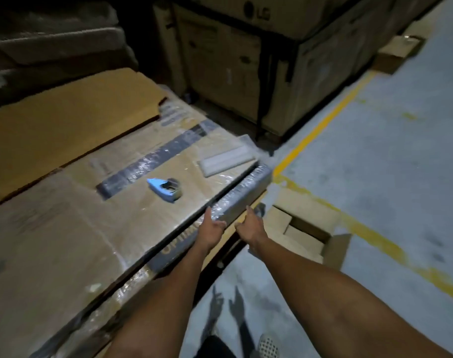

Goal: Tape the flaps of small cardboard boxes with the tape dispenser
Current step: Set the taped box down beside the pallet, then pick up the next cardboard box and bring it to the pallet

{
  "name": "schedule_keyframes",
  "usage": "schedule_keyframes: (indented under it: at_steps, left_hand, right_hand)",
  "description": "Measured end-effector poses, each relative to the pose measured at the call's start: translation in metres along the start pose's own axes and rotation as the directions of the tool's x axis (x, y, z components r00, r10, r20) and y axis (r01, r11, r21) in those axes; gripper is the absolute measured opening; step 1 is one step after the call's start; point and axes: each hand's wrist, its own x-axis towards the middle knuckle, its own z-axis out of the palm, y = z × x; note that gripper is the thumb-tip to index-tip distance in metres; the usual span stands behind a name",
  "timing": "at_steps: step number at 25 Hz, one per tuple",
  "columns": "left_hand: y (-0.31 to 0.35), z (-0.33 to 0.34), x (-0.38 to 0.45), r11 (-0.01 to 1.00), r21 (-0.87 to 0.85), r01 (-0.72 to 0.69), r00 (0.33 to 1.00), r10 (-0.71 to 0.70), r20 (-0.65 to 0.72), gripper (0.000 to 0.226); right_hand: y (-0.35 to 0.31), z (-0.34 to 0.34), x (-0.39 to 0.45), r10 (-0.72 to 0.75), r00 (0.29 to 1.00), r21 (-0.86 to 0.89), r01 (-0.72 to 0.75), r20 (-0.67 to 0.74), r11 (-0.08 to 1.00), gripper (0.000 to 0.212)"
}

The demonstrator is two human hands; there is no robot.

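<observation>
A: Where are the two hands?

B: Both reach forward to the near end of a long narrow box [242, 188], wrapped in shiny film, which lies along the right edge of a big flat carton [73, 228]. The left hand [212, 228] touches its left side, thumb up. The right hand [250, 227] is at its right side, thumb up too. The picture is blurred, so I cannot tell if the fingers really grip the box or only rest against it.

A: And the tape dispenser?

B: One blue tape dispenser [166, 189] lies on top of the big carton, a little left of the hands and apart from them. No hand touches it.

A: Which containers do you see, and what is inside?

B: On the floor [388, 151], right of the carton, stands one small cardboard box [308, 231] with its flaps open. Inside I see only brown cardboard; I cannot tell if something else is in it. Another small box [398, 54] sits far back on the right, closed as far as I can tell. Behind, there are large stacked cartons [246, 60], closed.

A: Anything more on the big carton?

B: One pale flat piece [226, 158] near its far right corner, and one loose brown cardboard sheet [65, 125] on the left part. A yellow line [323, 125] runs over the floor.
</observation>
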Motion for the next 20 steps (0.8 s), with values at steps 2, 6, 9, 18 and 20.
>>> schedule_keyframes:
  at_steps: [2,6,9,18,20]
  left_hand:
    - [0.018,0.037,0.015,0.999,0.049,-0.004,0.995,-0.001,0.099,0.082]
    - [0.049,0.096,0.046,0.985,0.164,-0.062,0.97,0.021,0.241,0.079]
    - [0.061,0.136,0.078,0.97,0.223,-0.097,0.937,0.014,0.348,0.066]
    - [0.058,0.243,0.21,0.813,0.506,-0.288,0.778,-0.109,0.618,0.07]
    - [0.048,0.266,0.235,0.793,0.528,-0.302,0.754,-0.14,0.642,0.069]
  right_hand:
    - [0.024,-0.032,0.011,0.065,0.996,0.024,-0.064,-0.058,0.998,0.055]
    - [0.078,-0.074,0.035,0.231,0.968,0.152,-0.214,-0.102,0.965,0.062]
    - [0.114,-0.099,0.062,0.32,0.938,0.188,-0.293,-0.131,0.937,0.065]
    - [0.2,-0.143,0.16,0.546,0.821,0.33,-0.476,-0.164,0.815,0.069]
    - [0.226,-0.144,0.173,0.584,0.793,0.328,-0.513,-0.17,0.793,0.066]
